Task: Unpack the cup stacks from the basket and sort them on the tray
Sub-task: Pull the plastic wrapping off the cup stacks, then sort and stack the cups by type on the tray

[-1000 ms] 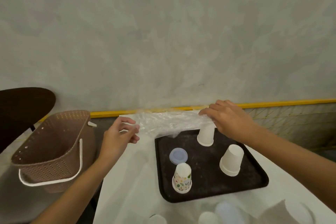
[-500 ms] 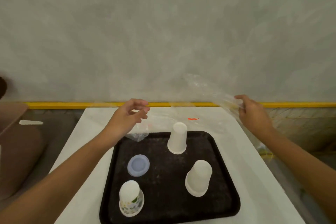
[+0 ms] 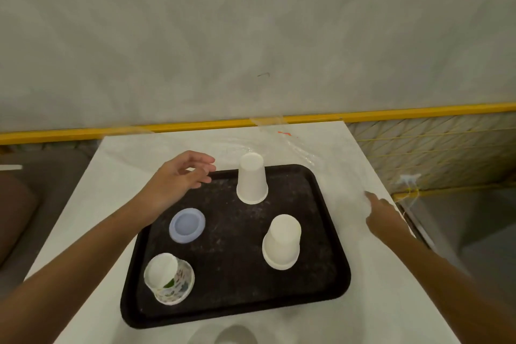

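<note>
A black tray point(image 3: 329, 274) lies on the white table point(image 3: 117, 176). Upside down on it stand a white cup point(image 3: 252, 179), a cream cup stack point(image 3: 282, 241) and a patterned cup point(image 3: 169, 278), next to a low pale blue cup point(image 3: 187, 225). My left hand point(image 3: 181, 179) hovers over the tray's far left corner, fingers relaxed and holding nothing. My right hand point(image 3: 382, 215) is low at the table's right edge and pinches the near end of a clear plastic wrapper point(image 3: 293, 145), which lies across the table behind the tray. The brown basket point(image 3: 11, 218) shows partly at the far left.
A grey wall with a yellow strip point(image 3: 391, 112) runs right behind the table. A blurred pale cup point(image 3: 234, 335) sits at the bottom edge, in front of the tray. Right of the table lies a yellow-lined mesh point(image 3: 432, 153).
The view swung right, away from the basket. My left hand let go of the wrapper. My right hand drew the wrapper to the right and lowered it onto the table.
</note>
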Action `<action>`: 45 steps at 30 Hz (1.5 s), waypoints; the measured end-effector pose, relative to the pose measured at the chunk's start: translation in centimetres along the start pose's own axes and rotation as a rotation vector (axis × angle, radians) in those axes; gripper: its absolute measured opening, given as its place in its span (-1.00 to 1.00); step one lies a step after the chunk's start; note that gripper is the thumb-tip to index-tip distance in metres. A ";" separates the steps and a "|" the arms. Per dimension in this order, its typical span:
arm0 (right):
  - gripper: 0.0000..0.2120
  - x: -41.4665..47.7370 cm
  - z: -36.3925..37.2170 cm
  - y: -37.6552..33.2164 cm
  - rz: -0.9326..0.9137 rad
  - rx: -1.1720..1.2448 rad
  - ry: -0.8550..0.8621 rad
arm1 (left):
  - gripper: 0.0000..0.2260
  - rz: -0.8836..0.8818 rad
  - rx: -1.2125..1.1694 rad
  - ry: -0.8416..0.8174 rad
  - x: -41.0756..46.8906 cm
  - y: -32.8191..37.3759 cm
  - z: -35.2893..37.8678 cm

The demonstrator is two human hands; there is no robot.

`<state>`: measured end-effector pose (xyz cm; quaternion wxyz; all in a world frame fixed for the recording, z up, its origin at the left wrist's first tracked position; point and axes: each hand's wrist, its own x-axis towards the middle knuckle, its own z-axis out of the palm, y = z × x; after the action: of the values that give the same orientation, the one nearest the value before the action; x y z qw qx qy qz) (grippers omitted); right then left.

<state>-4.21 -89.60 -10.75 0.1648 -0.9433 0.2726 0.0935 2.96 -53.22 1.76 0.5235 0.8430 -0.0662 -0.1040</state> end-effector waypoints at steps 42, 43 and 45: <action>-0.81 -21.9 -2.5 -1.3 -0.288 0.558 0.128 | -0.87 0.183 -0.049 -0.298 -20.1 1.0 0.7; -0.83 -23.1 -2.2 -0.9 -0.273 0.561 0.122 | -0.86 0.185 -0.088 -0.322 -21.0 1.0 1.0; -0.84 -25.4 -1.6 -0.1 -0.226 0.570 0.102 | -0.82 0.199 -0.142 -0.375 -22.4 0.6 2.0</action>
<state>-25.25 -77.83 -2.51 0.4180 -0.8869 0.1893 -0.0529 -19.24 -50.32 3.81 0.5675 0.7594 -0.2380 -0.2112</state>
